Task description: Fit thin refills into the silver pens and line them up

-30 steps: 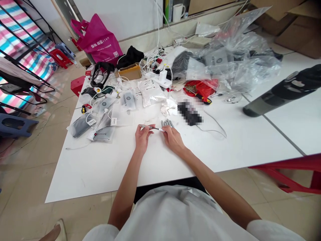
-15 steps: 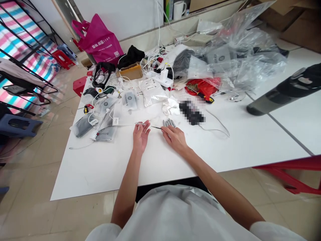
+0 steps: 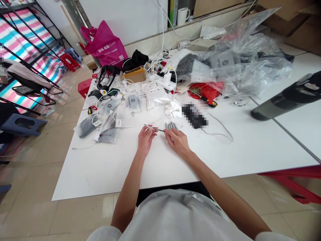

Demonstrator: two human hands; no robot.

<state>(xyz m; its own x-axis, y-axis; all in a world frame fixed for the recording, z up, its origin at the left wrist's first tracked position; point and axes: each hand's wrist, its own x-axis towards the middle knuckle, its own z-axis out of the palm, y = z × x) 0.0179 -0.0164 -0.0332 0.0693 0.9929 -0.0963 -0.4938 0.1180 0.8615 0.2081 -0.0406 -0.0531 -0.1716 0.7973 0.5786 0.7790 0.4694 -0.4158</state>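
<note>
**Inspector:** Start closest in. What has the left hand got?

**Assistant:** The left hand [image 3: 146,140] pinches a slim pointed tool [image 3: 153,127] between thumb and forefinger, with the other fingers loosely curled. The tool's dark tip points right, toward the other hand.

**Inspector:** And the right hand?

**Assistant:** The right hand [image 3: 178,142] lies back-up over the white table [image 3: 100,174], fingers stretched forward. Grey finger-shaped pieces [image 3: 171,126] sit at its fingertips. I cannot tell whether they are worn or merely held. The tool's tip ends just beside them, and contact cannot be confirmed.

**Inspector:** Next row out?

**Assistant:** Directly ahead lies crumpled white tissue [image 3: 173,109], with a pixelated black object [image 3: 194,115] just to its right, a thin white cable [image 3: 220,125] trailing from it. To the left are sealed printed pouches [image 3: 132,102] and a white foil packet [image 3: 154,95].

**Inspector:** Further back?

**Assistant:** A white power strip [image 3: 163,82] sits among tangled white cables [image 3: 155,65], beside a small cardboard box [image 3: 134,75]. To the right, a screwdriver with a yellow-and-black handle [image 3: 208,102] lies against a red bag [image 3: 205,90], below a heap of clear plastic sheeting [image 3: 250,63]. A dark flask [image 3: 286,98] lies blurred at the right edge.

**Inspector:** Beyond the table?

**Assistant:** A magenta tote bag [image 3: 105,42] stands past the far corner, and a white mug [image 3: 183,16] sits on a shelf.
</note>
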